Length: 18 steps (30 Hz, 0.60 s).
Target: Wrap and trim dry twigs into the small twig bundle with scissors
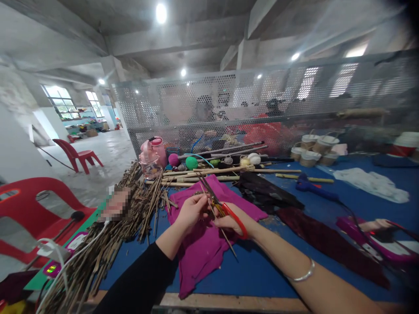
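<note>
My left hand (194, 210) is closed in a pinch around a thin brown twig (229, 245), which slants down to the right past my other hand. My right hand (231, 220) is wrapped round red-handled scissors (238, 221). Their dark blades point up and away, close to the left fingertips. How far apart the blades stand is hard to make out. Under both hands a magenta cloth (199, 266) lies spread on the blue tabletop (258, 274). Small twig pieces rest on the cloth's far left part.
A large heap of twigs (129, 218) covers the table's left side. Behind the cloth lie long sticks (222, 178), a green yarn ball (191, 163) and a pink jug (152, 157). Right are dark cloths (327, 244), a blue glue gun (307, 185) and small buckets (309, 158). A perforated metal screen (147, 109) stands behind.
</note>
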Tool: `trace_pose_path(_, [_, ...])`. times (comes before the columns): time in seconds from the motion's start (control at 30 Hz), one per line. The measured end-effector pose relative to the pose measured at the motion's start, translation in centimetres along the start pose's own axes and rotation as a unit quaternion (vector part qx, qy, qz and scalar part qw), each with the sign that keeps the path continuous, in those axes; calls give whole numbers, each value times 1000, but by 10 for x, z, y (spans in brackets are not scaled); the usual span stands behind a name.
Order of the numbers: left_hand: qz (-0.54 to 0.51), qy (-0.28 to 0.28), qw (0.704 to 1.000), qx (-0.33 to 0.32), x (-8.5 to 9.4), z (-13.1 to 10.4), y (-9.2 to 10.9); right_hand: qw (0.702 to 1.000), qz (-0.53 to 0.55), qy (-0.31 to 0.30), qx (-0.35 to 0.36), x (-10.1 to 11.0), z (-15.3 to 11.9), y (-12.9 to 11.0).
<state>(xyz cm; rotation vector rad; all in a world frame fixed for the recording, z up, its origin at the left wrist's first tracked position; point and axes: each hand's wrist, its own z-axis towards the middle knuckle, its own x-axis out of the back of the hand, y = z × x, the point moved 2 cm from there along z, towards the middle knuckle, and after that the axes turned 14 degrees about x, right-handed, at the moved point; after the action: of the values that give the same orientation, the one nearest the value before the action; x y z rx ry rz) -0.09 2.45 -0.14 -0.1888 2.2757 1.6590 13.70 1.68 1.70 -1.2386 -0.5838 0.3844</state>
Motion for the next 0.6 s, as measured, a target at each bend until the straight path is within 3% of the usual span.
trace_pose_path(0.1, [-32, 11, 999, -5, 3, -4, 0, 1000, -7, -11, 6, -3, 1, 1])
trace_pose_path(0.2, [-48, 9, 999, 4, 2, -9, 3, 996, -63, 49, 25, 11, 2, 8])
trace_pose_path(0.3, [-31, 12, 999, 1, -2, -16, 6, 974, -198, 100, 47, 29, 2, 15])
trace_pose_path(0.43, [-10, 27, 999, -25, -9, -23, 7, 946, -314, 68, 40, 37, -1, 17])
trace_pose_path(0.6, [27, -3, 999, -21, -13, -26, 4, 956, -290, 24, 39, 27, -3, 10])
